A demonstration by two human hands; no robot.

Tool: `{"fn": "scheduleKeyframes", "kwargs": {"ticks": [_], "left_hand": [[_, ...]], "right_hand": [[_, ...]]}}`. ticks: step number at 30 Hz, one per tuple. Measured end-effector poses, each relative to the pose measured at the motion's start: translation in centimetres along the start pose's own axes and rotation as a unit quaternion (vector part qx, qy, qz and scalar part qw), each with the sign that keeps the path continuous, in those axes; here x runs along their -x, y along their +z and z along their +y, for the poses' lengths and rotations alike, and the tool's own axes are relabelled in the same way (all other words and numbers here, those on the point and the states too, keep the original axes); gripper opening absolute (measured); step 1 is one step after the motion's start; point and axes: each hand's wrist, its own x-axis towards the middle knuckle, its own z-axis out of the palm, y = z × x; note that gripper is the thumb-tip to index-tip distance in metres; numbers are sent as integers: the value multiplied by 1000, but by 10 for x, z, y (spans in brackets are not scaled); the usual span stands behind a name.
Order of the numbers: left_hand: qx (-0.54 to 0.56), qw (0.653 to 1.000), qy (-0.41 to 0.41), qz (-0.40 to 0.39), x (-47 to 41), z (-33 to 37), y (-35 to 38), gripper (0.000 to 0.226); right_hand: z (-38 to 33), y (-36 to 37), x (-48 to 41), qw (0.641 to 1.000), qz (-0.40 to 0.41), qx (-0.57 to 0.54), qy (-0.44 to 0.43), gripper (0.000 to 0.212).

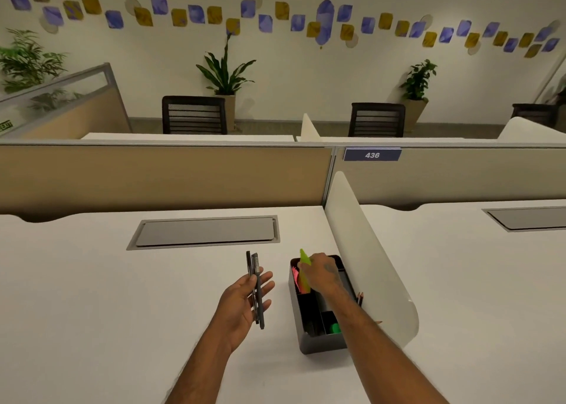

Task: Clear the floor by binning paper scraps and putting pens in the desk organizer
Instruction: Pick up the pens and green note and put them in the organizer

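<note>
My left hand (245, 302) hovers palm-up over the white desk (107, 296), holding a small bundle of dark pens (255, 290) that point away from me. To its right stands a dark grey desk organizer (321, 344) with several compartments, against the white divider. My right hand (323, 273) is over the organizer's far compartment, fingers closed on a green sheet of paper (304, 258) that sticks upward. Pink paper (295, 276) shows in that same compartment. A green object (335, 328) lies in a near compartment.
A curved white divider (367, 250) runs along the organizer's right side, with pencils (360, 297) showing behind my forearm. A grey cable hatch (208, 232) is set into the desk farther back. Beige partition panels close off the far edge.
</note>
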Motion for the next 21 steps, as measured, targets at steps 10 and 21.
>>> {"fn": "scheduleKeyframes", "kwargs": {"ticks": [10, 21], "left_hand": [[-103, 994, 35, -27, -19, -6, 41, 22], [-258, 958, 101, -75, -49, -4, 118, 22]], "right_hand": [[-8, -65, 16, 979, -59, -170, -98, 31], [15, -126, 16, 960, 18, -257, -109, 14]]}}
